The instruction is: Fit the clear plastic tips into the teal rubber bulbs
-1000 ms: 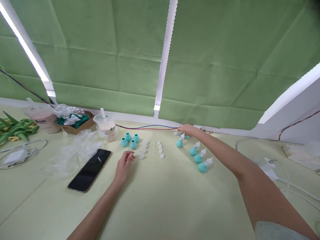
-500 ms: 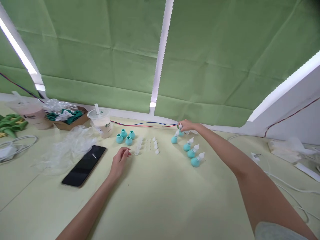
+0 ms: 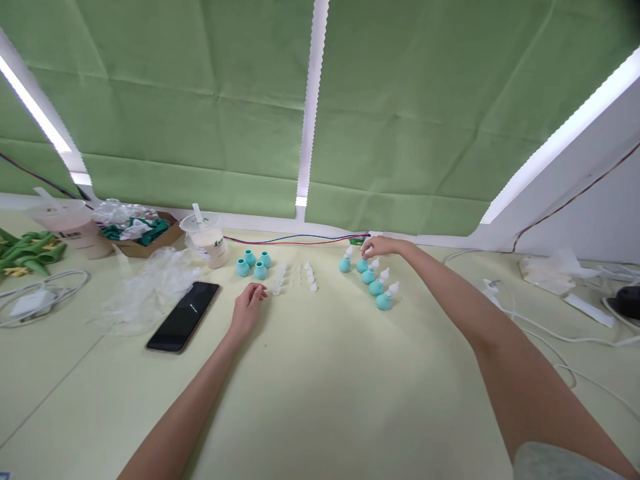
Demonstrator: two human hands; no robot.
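My right hand (image 3: 379, 247) reaches to the back of the table, its fingers closed round the top of a teal bulb syringe (image 3: 363, 266). The fingers hide its tip. Left of it stands another teal bulb with a white nozzle (image 3: 345, 264). Nearer me, several more bulb syringes (image 3: 377, 287) run in a slanting row, their white nozzles tilted right. My left hand (image 3: 247, 309) rests on the table, fingers loosely bent and seemingly holding nothing. Just beyond it are several open-necked teal bulbs (image 3: 260, 271), clear plastic parts (image 3: 280, 280), tiny clear pieces (image 3: 297, 276) and white nozzles (image 3: 311, 277).
A phone (image 3: 183, 317), crumpled clear plastic bags (image 3: 150, 287), a drink cup with a straw (image 3: 207, 243) and a cardboard box (image 3: 145, 247) lie to the left. White cables (image 3: 545, 333) spread over the right side. Thin wires (image 3: 295, 239) run along the back.
My right hand has brought its bulb syringe closer to the slanting row, at the row's far end. My left hand stays near the clear parts. The view has shifted slightly.
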